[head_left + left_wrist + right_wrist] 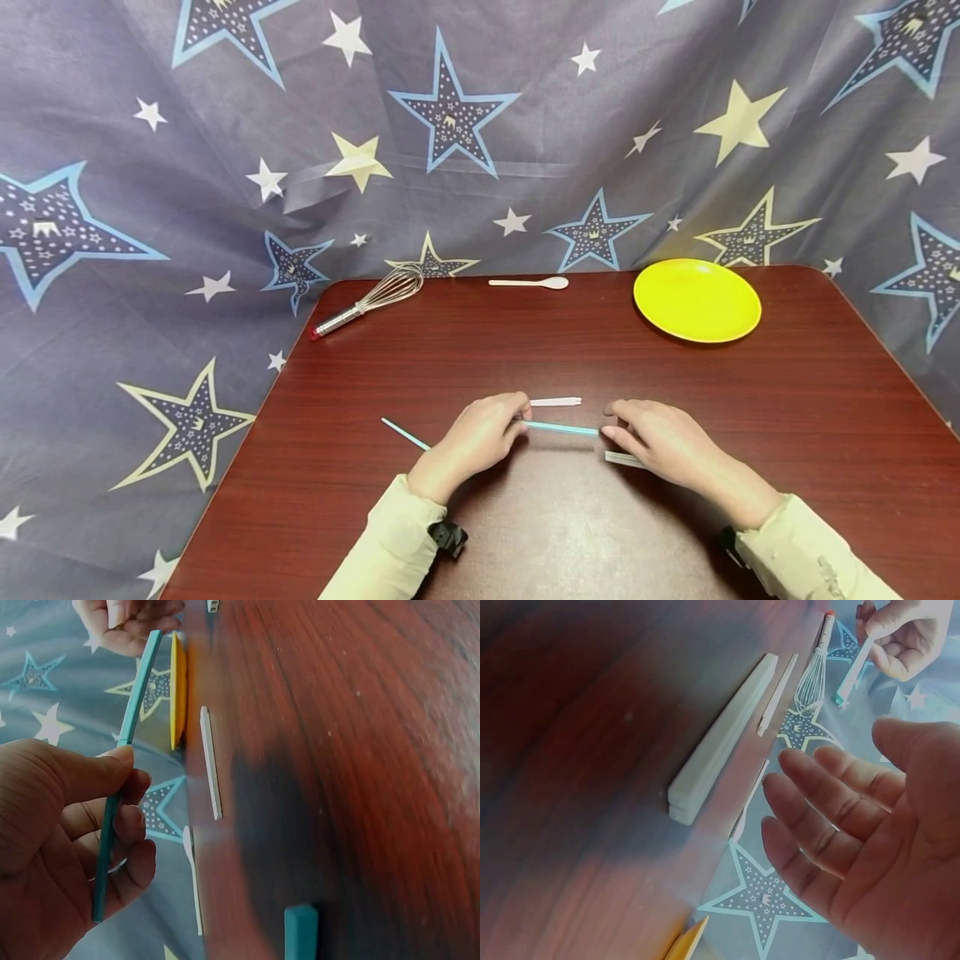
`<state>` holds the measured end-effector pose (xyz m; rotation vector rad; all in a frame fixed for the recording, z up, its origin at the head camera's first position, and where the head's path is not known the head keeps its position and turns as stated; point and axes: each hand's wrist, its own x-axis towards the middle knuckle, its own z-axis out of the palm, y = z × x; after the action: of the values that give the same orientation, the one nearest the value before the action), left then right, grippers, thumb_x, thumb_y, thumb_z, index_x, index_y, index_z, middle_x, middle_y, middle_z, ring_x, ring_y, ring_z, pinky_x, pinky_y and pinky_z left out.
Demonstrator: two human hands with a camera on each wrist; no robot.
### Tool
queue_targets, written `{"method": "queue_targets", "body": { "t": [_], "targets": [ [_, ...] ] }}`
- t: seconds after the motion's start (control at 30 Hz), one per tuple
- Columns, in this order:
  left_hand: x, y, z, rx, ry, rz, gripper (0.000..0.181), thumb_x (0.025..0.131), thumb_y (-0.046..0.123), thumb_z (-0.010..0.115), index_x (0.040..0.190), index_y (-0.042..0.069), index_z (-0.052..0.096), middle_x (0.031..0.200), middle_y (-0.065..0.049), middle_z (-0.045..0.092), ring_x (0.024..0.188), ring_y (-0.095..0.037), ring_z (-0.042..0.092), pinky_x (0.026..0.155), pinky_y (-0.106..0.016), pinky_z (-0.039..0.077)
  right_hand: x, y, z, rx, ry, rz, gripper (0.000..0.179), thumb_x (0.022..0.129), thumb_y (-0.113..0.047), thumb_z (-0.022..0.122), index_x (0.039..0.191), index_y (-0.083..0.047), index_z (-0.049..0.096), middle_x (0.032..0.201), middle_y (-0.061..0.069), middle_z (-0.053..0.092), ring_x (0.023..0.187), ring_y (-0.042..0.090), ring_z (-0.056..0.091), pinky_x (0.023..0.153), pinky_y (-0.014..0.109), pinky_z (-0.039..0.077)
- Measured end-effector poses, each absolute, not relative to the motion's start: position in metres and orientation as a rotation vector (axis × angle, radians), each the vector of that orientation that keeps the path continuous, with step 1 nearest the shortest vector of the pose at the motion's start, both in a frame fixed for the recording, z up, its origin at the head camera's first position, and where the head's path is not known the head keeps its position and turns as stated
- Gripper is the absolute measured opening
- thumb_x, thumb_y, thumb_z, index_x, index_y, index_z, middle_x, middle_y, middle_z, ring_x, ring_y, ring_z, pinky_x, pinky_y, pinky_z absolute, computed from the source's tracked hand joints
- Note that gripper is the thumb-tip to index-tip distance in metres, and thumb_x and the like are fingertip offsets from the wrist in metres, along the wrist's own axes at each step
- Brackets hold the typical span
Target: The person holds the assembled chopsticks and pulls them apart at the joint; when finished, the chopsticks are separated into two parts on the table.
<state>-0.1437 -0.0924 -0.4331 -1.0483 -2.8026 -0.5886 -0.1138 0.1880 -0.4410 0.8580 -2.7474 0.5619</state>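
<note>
My left hand (pixel 483 429) pinches a teal chopstick (pixel 136 697) between thumb and fingers, and its free end points toward the right hand. Another teal chopstick (pixel 405 433) lies on the table by the left wrist. My right hand (pixel 667 437) has its fingers loosely extended with nothing between them, as the right wrist view shows, close to the teal chopstick's end. Under the right hand lies a pair of white chopsticks (pixel 720 742), partly hidden by it in the head view. More white chopsticks (pixel 556 402) lie just beyond the left fingertips.
Along the far edge of the dark red table (pixel 480 342) lie a whisk (pixel 371 298) on the left, a white spoon (pixel 528 283) in the middle and a yellow plate (pixel 697 300) on the right. A star-patterned curtain (pixel 510 117) hangs behind.
</note>
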Motion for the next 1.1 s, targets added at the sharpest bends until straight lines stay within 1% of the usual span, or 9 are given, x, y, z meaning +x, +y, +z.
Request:
{"method": "queue_targets", "body": {
  "t": [0.2,0.27,0.37,0.53,0.67,0.83,0.93,1.1],
  "targets": [
    [-0.142,-0.085,-0.434,-1.067,-2.790,-0.592,0.015,0.087,0.014,0.071,0.091,0.016,0.057,0.087,0.006,0.060,0.076,-0.012,0.058,0.067,-0.033,0.049,-0.113,0.186,-0.441,0.870,-2.739,0.575,0.023,0.090,-0.024,0.070,0.106,-0.007,0.066,0.091,0.000,0.068,0.077,0.010,0.061,0.069,0.037,0.051],
    [-0.141,-0.083,-0.434,-1.069,-2.791,-0.592,0.014,0.087,0.015,0.071,0.091,0.016,0.058,0.087,0.006,0.061,0.077,-0.012,0.059,0.067,-0.033,0.049,-0.113,0.185,-0.440,0.871,-2.746,0.577,0.024,0.089,-0.025,0.070,0.106,-0.008,0.066,0.090,-0.001,0.068,0.076,0.008,0.061,0.068,0.036,0.051],
    [-0.140,-0.079,-0.435,-1.068,-2.793,-0.589,0.014,0.087,0.015,0.071,0.093,0.016,0.058,0.089,0.006,0.062,0.078,-0.012,0.060,0.068,-0.033,0.050,-0.113,0.183,-0.439,0.883,-2.745,0.587,0.022,0.089,-0.025,0.071,0.104,-0.010,0.066,0.086,-0.006,0.065,0.074,0.005,0.059,0.066,0.033,0.050],
    [-0.139,-0.074,-0.438,-1.065,-2.793,-0.580,0.014,0.088,0.016,0.071,0.094,0.017,0.059,0.090,0.007,0.063,0.079,-0.010,0.061,0.067,-0.032,0.050,-0.114,0.180,-0.438,0.924,-2.721,0.605,0.018,0.088,-0.025,0.073,0.097,-0.013,0.064,0.078,-0.014,0.056,0.068,0.001,0.053,0.061,0.028,0.047],
    [-0.138,-0.071,-0.439,-1.066,-2.782,-0.586,0.014,0.088,0.016,0.071,0.095,0.018,0.059,0.089,0.008,0.062,0.078,-0.009,0.060,0.068,-0.032,0.050,-0.115,0.179,-0.437,0.936,-2.717,0.607,0.017,0.087,-0.025,0.073,0.095,-0.015,0.062,0.076,-0.015,0.053,0.066,0.001,0.050,0.060,0.027,0.045],
    [-0.138,-0.067,-0.440,-1.071,-2.782,-0.598,0.012,0.089,0.017,0.069,0.095,0.017,0.059,0.087,0.008,0.061,0.076,-0.008,0.057,0.068,-0.029,0.049,-0.115,0.178,-0.438,0.949,-2.707,0.599,0.018,0.087,-0.025,0.074,0.098,-0.015,0.063,0.078,-0.015,0.055,0.067,0.002,0.052,0.061,0.027,0.046],
    [-0.137,-0.065,-0.440,-1.071,-2.792,-0.605,0.011,0.090,0.018,0.069,0.096,0.017,0.059,0.088,0.008,0.061,0.075,-0.007,0.056,0.067,-0.029,0.048,-0.115,0.176,-0.437,0.957,-2.704,0.598,0.018,0.086,-0.024,0.074,0.096,-0.015,0.063,0.077,-0.016,0.054,0.066,0.002,0.050,0.059,0.027,0.045],
    [-0.136,-0.060,-0.440,-1.070,-2.804,-0.613,0.011,0.091,0.020,0.068,0.098,0.016,0.061,0.089,0.008,0.061,0.076,-0.008,0.056,0.065,-0.029,0.048,-0.115,0.172,-0.435,0.970,-2.709,0.594,0.017,0.088,-0.025,0.073,0.091,-0.015,0.059,0.072,-0.016,0.048,0.062,0.002,0.045,0.057,0.026,0.042]
  ]
}}
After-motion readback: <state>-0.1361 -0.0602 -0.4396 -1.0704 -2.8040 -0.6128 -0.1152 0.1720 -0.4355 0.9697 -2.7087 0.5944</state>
